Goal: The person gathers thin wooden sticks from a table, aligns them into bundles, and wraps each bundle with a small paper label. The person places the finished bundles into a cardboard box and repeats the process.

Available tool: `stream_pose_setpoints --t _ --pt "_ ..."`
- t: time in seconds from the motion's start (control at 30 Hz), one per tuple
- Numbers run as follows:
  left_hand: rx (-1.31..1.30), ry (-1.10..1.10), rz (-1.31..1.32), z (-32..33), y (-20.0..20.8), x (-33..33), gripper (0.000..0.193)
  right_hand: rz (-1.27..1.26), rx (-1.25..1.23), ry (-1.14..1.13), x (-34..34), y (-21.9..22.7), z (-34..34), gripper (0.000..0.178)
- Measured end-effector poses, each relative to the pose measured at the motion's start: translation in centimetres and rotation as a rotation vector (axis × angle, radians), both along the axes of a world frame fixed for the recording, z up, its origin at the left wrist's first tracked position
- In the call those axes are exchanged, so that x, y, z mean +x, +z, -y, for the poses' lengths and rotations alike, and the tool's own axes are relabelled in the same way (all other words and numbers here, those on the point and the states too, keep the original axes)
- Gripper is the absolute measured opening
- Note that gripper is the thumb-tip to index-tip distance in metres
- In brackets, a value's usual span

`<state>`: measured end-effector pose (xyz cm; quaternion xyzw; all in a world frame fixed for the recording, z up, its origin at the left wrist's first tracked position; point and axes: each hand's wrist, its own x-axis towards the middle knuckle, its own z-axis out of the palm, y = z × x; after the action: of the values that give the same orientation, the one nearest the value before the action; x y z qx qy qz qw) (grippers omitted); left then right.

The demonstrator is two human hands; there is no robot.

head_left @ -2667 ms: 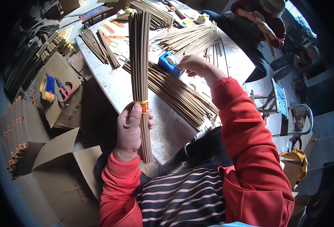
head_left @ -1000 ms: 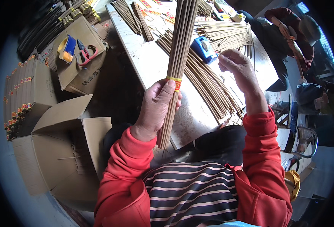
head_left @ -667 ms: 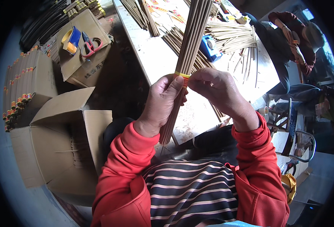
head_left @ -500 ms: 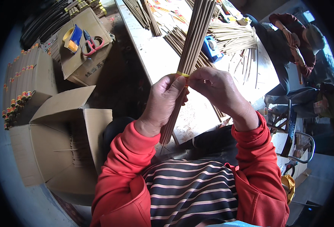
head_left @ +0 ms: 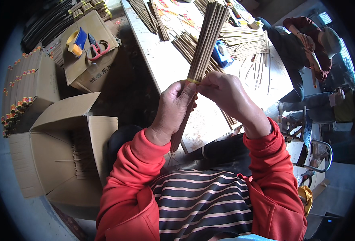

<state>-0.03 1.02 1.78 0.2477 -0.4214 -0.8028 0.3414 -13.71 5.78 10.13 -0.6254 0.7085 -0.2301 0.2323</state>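
A bundle of brown incense sticks (head_left: pixel 205 48) slants upright in front of me, over the near edge of the table. My left hand (head_left: pixel 173 105) is wrapped round its lower half, the thumb pressed on the sticks. Just above that thumb, a narrow strip of yellow tape (head_left: pixel 193 80) circles the bundle. My right hand (head_left: pixel 225 91) is closed in a pinch at the right side of the strip, touching its end. The fingertips of that pinch are partly hidden.
More loose sticks (head_left: pixel 241 40) lie on the white table (head_left: pixel 157 60) beside a blue tape dispenser (head_left: pixel 222 54). At left, scissors (head_left: pixel 97 49) and another dispenser (head_left: pixel 76 42) rest on a carton (head_left: pixel 87 70). An open carton (head_left: pixel 53 160) stands below. Another person (head_left: pixel 310 48) sits at right.
My right hand has turned slightly, its fingers drawing together at the tape on the bundle's right side. My left hand keeps its hold. The view has shifted a little.
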Motion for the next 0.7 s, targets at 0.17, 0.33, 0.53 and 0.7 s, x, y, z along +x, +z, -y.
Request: stream_pose_setpoints --t 0.17,0.33,0.53,0.7 --pt "-0.041 0.007 0.026 0.06 -0.37 -0.08 0.034 0.019 0.045 -0.067 -0.04 0.09 0.22 0.022" --pt "-0.031 0.009 0.013 -0.02 -0.63 -0.13 0.035 0.097 0.164 -0.106 -0.54 -0.28 0.45 0.023" --pt "-0.007 -0.015 -0.012 -0.12 -0.56 -0.05 0.034 0.149 0.198 -0.142 -0.86 -0.44 0.34 0.025" --pt "-0.038 -0.009 -0.009 -0.11 -0.39 0.06 0.034 0.152 0.226 -0.181 -0.31 0.14 0.24 0.026"
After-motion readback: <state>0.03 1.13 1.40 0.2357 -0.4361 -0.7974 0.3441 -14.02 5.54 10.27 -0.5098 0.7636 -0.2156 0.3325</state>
